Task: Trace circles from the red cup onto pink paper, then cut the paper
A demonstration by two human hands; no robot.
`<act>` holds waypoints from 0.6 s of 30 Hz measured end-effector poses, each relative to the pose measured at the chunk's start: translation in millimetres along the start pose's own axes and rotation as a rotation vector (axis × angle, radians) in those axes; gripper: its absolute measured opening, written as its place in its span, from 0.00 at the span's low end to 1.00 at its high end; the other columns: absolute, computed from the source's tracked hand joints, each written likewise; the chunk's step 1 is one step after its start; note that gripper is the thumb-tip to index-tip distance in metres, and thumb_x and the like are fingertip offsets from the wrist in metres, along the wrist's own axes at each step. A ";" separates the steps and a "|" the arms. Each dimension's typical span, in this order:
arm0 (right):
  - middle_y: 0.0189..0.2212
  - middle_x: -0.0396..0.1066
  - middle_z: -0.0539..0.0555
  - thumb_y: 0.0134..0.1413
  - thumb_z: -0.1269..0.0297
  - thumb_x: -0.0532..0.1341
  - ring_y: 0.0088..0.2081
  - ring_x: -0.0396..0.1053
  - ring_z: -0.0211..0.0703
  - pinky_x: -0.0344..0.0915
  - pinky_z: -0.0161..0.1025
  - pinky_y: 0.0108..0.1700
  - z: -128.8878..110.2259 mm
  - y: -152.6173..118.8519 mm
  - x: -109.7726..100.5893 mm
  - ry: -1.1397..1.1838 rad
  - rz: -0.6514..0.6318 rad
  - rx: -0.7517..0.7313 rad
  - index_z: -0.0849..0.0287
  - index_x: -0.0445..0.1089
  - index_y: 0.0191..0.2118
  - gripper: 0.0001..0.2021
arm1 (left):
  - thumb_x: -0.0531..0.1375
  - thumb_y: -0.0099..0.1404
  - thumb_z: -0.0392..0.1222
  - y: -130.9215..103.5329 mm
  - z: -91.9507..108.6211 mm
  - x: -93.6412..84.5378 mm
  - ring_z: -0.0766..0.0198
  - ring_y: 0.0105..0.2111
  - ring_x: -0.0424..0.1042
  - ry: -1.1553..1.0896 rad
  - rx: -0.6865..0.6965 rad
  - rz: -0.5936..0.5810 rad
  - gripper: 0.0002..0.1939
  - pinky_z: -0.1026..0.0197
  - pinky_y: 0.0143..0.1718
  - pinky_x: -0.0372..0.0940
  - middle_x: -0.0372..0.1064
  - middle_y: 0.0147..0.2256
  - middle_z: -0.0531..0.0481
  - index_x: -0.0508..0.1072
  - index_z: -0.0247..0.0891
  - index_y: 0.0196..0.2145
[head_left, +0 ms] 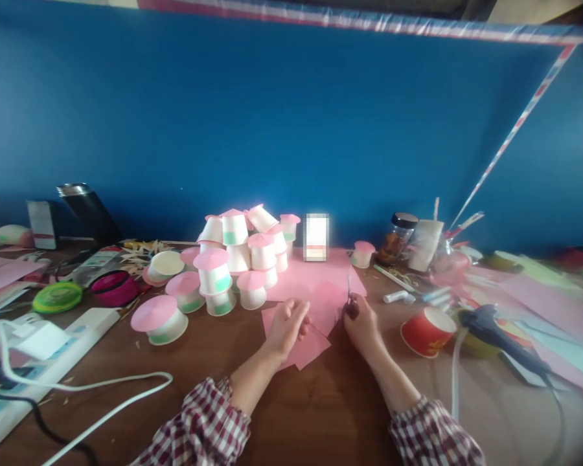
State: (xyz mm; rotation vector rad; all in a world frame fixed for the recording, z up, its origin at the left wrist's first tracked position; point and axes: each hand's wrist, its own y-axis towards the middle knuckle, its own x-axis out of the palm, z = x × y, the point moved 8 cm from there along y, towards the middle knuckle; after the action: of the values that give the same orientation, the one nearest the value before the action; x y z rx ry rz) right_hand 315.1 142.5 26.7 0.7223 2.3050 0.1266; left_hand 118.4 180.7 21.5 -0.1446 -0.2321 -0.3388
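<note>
Scissors with dark handles and upward-pointing blades are in my right hand, its fingers closed round the handles. My left hand is over pink paper pieces, fingers curled together; whether it pinches a sheet I cannot make out. Behind both hands a larger pink sheet lies on the brown table. Left of my left hand stand several white paper cups topped with pink discs, some stacked on one another.
A red cup and a dark glue gun are at the right. A power strip and white cable lie at the left. A lidded jar and flask stand by the blue wall.
</note>
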 end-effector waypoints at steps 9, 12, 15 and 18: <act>0.31 0.75 0.57 0.48 0.66 0.55 0.32 0.73 0.49 0.66 0.40 0.34 -5.7 -2.4 -1.7 -0.025 0.000 -0.037 0.58 0.69 0.43 0.15 | 0.60 0.57 0.56 1.0 1.9 0.4 0.71 0.18 0.63 0.252 0.101 -0.005 0.17 0.70 0.17 0.57 0.66 0.22 0.54 0.67 0.37 0.28; 0.30 0.74 0.56 0.47 0.68 0.55 0.32 0.73 0.48 0.66 0.39 0.33 -8.3 -2.4 -4.0 -0.028 0.017 -0.050 0.58 0.70 0.42 0.15 | 0.59 0.58 0.56 1.6 0.7 0.5 0.71 0.18 0.63 0.275 0.102 -0.007 0.17 0.70 0.17 0.58 0.66 0.22 0.53 0.67 0.37 0.29; 0.29 0.74 0.55 0.46 0.69 0.56 0.31 0.72 0.47 0.65 0.38 0.32 -11.4 -2.7 -5.3 -0.015 0.019 -0.073 0.57 0.70 0.41 0.14 | 0.59 0.58 0.56 2.4 0.8 0.0 0.71 0.18 0.64 0.284 0.109 -0.004 0.17 0.69 0.18 0.59 0.66 0.23 0.53 0.66 0.37 0.30; 0.28 0.73 0.54 0.46 0.69 0.56 0.30 0.71 0.46 0.64 0.36 0.31 -15.6 -4.1 -7.7 0.012 0.029 -0.093 0.57 0.71 0.41 0.14 | 0.59 0.58 0.56 3.3 3.9 -2.3 0.70 0.20 0.65 0.282 0.144 0.018 0.17 0.68 0.19 0.61 0.66 0.25 0.54 0.67 0.38 0.33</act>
State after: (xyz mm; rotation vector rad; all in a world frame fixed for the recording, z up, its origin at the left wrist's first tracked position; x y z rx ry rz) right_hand 307.6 136.7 41.8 0.7099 2.2838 0.2501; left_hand 116.7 185.2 24.3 0.0438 0.0238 -0.3195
